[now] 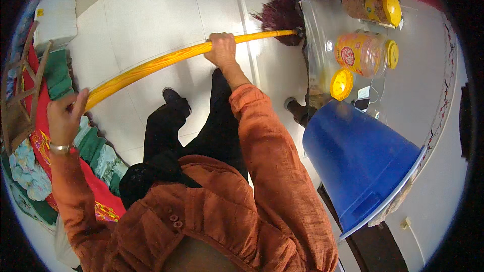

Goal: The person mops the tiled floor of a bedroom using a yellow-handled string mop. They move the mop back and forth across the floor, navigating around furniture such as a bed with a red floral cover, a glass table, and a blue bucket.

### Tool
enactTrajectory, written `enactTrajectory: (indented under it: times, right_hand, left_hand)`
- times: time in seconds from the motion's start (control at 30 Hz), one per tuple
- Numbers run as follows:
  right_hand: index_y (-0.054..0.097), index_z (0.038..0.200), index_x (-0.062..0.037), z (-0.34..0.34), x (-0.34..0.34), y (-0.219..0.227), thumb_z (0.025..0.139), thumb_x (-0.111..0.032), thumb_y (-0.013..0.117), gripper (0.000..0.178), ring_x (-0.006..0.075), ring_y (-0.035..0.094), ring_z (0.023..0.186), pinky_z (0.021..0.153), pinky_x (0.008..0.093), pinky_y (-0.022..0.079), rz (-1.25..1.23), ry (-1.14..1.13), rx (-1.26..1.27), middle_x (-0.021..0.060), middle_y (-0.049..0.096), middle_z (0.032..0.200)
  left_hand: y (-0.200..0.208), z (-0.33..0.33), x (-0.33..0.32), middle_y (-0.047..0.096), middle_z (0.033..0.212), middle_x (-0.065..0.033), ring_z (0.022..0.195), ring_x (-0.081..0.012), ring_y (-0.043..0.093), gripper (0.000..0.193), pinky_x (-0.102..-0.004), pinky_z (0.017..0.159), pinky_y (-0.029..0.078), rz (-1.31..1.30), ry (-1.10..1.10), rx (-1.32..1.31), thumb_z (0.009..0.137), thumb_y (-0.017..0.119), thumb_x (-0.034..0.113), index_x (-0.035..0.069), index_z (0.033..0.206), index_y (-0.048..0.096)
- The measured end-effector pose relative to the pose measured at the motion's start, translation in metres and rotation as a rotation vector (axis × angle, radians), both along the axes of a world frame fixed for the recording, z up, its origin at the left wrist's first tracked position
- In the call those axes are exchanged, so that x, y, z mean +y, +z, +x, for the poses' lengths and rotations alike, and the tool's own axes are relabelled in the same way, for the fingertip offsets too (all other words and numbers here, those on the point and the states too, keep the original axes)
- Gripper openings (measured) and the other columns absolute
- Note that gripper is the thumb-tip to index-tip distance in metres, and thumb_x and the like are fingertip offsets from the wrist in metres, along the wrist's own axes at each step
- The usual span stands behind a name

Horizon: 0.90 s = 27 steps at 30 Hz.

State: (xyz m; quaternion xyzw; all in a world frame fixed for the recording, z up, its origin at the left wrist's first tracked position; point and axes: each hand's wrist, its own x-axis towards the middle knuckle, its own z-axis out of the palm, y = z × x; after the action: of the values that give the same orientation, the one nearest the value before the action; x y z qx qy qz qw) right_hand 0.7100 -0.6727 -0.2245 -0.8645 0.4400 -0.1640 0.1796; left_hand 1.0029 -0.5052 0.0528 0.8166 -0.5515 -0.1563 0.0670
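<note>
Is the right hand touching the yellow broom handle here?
Touching. The head view shows the right hand wrapped over the yellow broom handle, its fingers closed around it with no gap.

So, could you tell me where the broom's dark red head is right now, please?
In the head view, the broom head lies on the white floor at upper centre, beside the glass table, beyond the right hand.

1. The right hand (221, 48) grips the yellow broom handle (166, 61) partway along, fingers wrapped over it.
2. The left hand (64, 117) holds the handle's near end.
3. The dark maroon broom head (280, 15) lies on the white tiled floor (146, 15), beside the glass bench (322, 25).
4. On the bench stand two yellow-lidded jars (364, 53), a loose yellow lid (342, 84) and a blue bucket (358, 158).
</note>
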Motion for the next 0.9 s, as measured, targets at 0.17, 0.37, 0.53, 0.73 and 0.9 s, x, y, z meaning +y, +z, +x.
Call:
enactTrajectory:
  times: [0.17, 0.37, 0.53, 0.73, 0.9]
  right_hand:
    - [0.058, 0.061, -0.0028, -0.059, 0.016, -0.035, 0.066, -0.019, 0.065, 0.018, 0.0336, 0.056, 0.061, 0.065, 0.0416, 0.042, 0.070, -0.170, 0.105, 0.0163, 0.058, 0.060]
    - [0.056, 0.057, -0.0036, -0.104, 0.051, -0.068, 0.063, -0.019, 0.066, 0.019, 0.0316, 0.054, 0.058, 0.062, 0.0400, 0.040, 0.070, -0.342, 0.158, 0.0143, 0.057, 0.060]
    - [0.054, 0.056, -0.0039, -0.071, 0.076, -0.051, 0.060, -0.016, 0.069, 0.020, 0.0329, 0.053, 0.055, 0.058, 0.0424, 0.039, 0.018, -0.457, 0.086, 0.0160, 0.055, 0.057]
    - [0.051, 0.054, -0.0037, 0.021, 0.094, -0.006, 0.062, -0.012, 0.066, 0.019, 0.0354, 0.052, 0.057, 0.060, 0.0440, 0.037, 0.000, -0.434, -0.069, 0.0164, 0.052, 0.056]
    - [0.051, 0.057, -0.0043, 0.111, 0.118, 0.038, 0.064, -0.011, 0.064, 0.016, 0.0331, 0.051, 0.058, 0.060, 0.0432, 0.036, -0.021, -0.355, -0.188, 0.0147, 0.053, 0.058]
  left_hand:
    - [-0.061, -0.019, -0.044, 0.055, 0.049, -0.0115, 0.042, -0.0253, 0.054, 0.036, -0.0317, 0.044, 0.041, 0.096, -0.178, -0.014, 0.079, 0.063, 0.036, 0.004, 0.064, 0.067]
    - [-0.102, -0.038, -0.079, 0.057, 0.048, -0.0062, 0.040, -0.0196, 0.053, 0.039, -0.0290, 0.045, 0.042, 0.089, -0.405, -0.085, 0.078, 0.064, 0.042, 0.006, 0.063, 0.068]
    - [-0.080, -0.013, -0.083, 0.058, 0.049, -0.0053, 0.039, -0.0179, 0.052, 0.037, -0.0280, 0.042, 0.041, 0.013, -0.454, -0.092, 0.078, 0.065, 0.040, 0.006, 0.064, 0.068]
    - [-0.016, 0.060, -0.049, 0.057, 0.052, -0.0102, 0.042, -0.0217, 0.054, 0.031, -0.0311, 0.043, 0.039, -0.095, -0.440, -0.077, 0.079, 0.065, 0.032, 0.004, 0.065, 0.066]
    - [0.045, 0.129, 0.021, 0.056, 0.056, -0.0107, 0.046, -0.0244, 0.053, 0.023, -0.0313, 0.045, 0.039, -0.108, -0.262, -0.201, 0.079, 0.066, 0.024, 0.003, 0.070, 0.064]
